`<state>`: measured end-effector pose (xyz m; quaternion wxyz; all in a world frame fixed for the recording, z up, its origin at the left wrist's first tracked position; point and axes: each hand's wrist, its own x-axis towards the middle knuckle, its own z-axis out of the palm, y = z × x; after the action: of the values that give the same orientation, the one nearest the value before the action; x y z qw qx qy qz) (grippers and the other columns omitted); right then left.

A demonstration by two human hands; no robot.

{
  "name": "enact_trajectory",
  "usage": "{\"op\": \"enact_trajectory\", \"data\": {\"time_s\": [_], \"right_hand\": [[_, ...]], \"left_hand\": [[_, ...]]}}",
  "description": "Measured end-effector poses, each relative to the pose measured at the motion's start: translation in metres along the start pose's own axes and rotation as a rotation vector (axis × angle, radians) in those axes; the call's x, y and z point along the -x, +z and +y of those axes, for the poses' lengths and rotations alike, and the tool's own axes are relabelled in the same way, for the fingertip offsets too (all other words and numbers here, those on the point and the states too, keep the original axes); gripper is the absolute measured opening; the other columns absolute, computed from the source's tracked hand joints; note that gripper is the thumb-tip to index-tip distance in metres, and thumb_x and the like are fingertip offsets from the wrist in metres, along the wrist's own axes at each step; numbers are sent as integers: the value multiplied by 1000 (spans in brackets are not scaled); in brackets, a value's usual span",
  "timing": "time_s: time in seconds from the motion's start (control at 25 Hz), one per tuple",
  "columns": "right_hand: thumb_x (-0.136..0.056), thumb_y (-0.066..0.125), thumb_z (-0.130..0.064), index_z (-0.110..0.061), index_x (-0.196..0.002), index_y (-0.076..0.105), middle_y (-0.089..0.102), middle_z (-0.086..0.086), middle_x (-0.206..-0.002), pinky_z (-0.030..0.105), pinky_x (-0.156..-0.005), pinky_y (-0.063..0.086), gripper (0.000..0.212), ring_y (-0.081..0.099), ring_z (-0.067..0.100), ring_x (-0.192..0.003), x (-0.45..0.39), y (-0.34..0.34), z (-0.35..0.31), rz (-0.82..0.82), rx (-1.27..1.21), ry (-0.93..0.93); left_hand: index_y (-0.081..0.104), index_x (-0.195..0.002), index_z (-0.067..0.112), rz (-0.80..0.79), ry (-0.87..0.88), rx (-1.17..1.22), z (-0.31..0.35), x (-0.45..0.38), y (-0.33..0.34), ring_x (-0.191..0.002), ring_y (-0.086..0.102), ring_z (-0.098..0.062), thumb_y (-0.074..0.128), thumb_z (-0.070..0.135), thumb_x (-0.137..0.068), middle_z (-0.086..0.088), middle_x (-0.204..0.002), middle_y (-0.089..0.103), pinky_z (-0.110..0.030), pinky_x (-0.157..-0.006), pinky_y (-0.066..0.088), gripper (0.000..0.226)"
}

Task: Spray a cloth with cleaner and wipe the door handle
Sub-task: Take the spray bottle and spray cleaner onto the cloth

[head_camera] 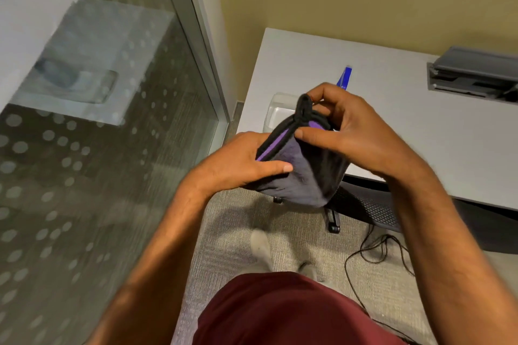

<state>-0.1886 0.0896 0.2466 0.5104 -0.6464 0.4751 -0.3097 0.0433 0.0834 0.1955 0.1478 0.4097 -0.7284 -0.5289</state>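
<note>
Torso: maroon shirt (280, 314) fills the bottom of the view, nearest the camera; light shoes visible below it on grey carpet.
Left hand (241, 161): closed on the lower left part of the cloth, thumb laid flat across its purple face, fingers hidden beneath.
Right hand (347, 131): closed on the upper right part of the cloth, thumb pressed on the fold, fingertips pinching the bunched black edge at the top.
Cloth (305, 168): purple microfibre with black trim, folded, held in the air between both hands above the desk's near corner; lower end hangs free over the floor.
Spray bottle (280, 112): clear body standing on the desk near its left corner, partly hidden behind the cloth and right hand; blue trigger head (345, 77) shows above the fingers.
Desk (392, 98): pale grey top, against an ochre wall; open cable box (473, 73) recessed at far right.
Office chair (364, 207): black mesh, tucked under the desk edge.
Cables (372, 249): black, loose on the carpet.
Glass partition (98, 134): dotted frosting, metal frame, at left.
Door handle: not discernible.
</note>
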Motion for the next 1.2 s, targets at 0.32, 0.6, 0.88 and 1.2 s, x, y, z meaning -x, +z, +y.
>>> {"op": "enact_trajectory", "data": {"time_s": [0.32, 0.6, 0.88, 1.2], "right_hand": [[-98, 66, -18, -23, -105, 69, 77, 0, -111, 23, -84, 57, 9, 75, 18, -100, -13, -9, 53, 524, -181, 20], [-97, 66, -15, -16, -119, 65, 72, 0, -103, 34, -83, 61, 22, 72, 17, -92, -14, -42, 160, 822, -294, 451], [-91, 79, -24, -20, -142, 47, 57, 2, -136, 35, -95, 56, 61, 61, 22, -120, -71, -55, 211, 712, -164, 523], [-94, 75, -9, -15, -154, 39, 55, 8, -142, 30, -100, 50, 70, 55, 19, -121, -130, -66, 234, 645, -96, 377]], "left_hand": [[78, -111, 22, 344, -203, 838, -43, 4, 44, -103, 76, -19, 79, 32, -83, -5, -111, 79, -28, -81, 60, 29], [71, -117, 9, 615, -329, 1133, -73, 12, 46, -100, 76, -23, 78, 13, -84, -9, -109, 79, -31, -79, 62, 34], [69, -115, 13, 648, -363, 1056, -80, -2, 39, -97, 77, -15, 62, 2, -97, -3, -104, 81, -28, -78, 63, 22], [69, -119, 15, 654, -354, 1069, -85, -19, 35, -106, 76, -18, 76, 17, -84, -4, -114, 79, -26, -80, 61, 36]]}}
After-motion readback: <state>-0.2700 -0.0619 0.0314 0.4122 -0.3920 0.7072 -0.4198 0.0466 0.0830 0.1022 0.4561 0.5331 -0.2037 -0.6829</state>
